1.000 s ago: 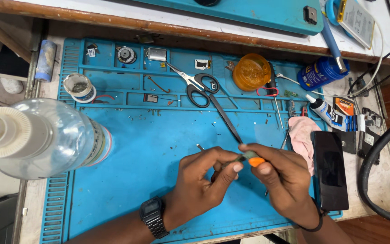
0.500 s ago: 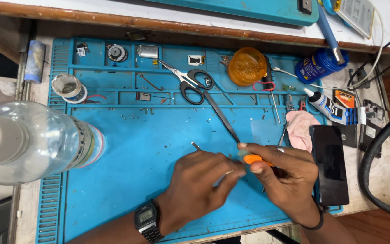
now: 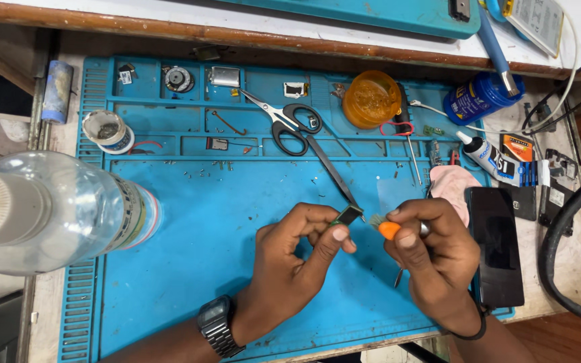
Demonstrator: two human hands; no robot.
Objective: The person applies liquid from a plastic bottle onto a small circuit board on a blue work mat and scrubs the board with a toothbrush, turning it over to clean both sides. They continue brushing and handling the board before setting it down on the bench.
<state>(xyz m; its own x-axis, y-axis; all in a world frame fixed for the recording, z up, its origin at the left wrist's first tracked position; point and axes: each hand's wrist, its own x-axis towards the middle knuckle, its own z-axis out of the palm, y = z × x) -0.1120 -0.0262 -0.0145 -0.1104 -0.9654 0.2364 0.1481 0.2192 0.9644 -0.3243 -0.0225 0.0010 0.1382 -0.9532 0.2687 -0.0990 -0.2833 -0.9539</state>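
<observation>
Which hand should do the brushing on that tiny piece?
The right hand, probably. It pinches the small orange brush, whose bristles point at the tiny dark part and sit just beside it. The left hand is busy pinching that part between thumb and fingertip above the blue mat.

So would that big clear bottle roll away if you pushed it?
Probably. The clear plastic bottle lies on its side at the blue mat's left edge, and its round body likely rolls easily. It looks mostly empty, so it is probably light and would move at a small nudge.

Bare forearms, a black digital wristwatch [image 3: 218, 327] on the left wrist, a thin black band [image 3: 471, 332] on the right.
</observation>
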